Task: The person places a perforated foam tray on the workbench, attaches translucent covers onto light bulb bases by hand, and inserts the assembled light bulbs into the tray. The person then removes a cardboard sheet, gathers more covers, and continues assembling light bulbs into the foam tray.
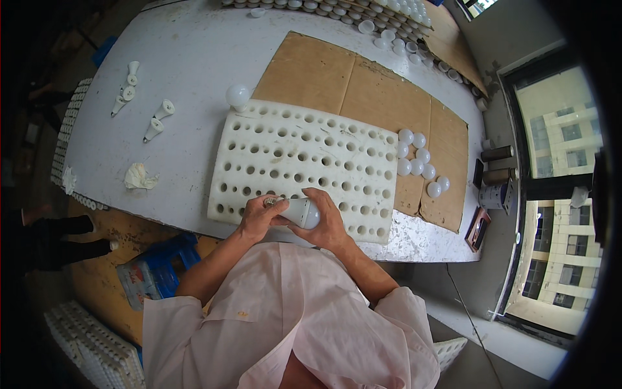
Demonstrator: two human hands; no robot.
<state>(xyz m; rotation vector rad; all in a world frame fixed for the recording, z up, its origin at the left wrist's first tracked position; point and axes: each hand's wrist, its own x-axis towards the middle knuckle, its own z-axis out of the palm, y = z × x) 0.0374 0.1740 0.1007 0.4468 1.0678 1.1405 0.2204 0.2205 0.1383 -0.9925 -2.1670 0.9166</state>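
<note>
Both of my hands hold one white light bulb (299,211) lying sideways over the near edge of a white foam tray (291,162) full of round holes. My left hand (259,219) grips the bulb's metal screw base end. My right hand (327,223) wraps around its round globe end. The tray's holes look empty. It lies partly on a sheet of brown cardboard (337,81) on a white table (188,58).
Several white globes (418,162) sit on the cardboard right of the tray, and one globe (238,95) at its far left corner. Bulb bases (155,120) and a crumpled cloth (139,176) lie left. Rows of bulb parts (363,13) line the far edge. Cans (495,175) stand at right.
</note>
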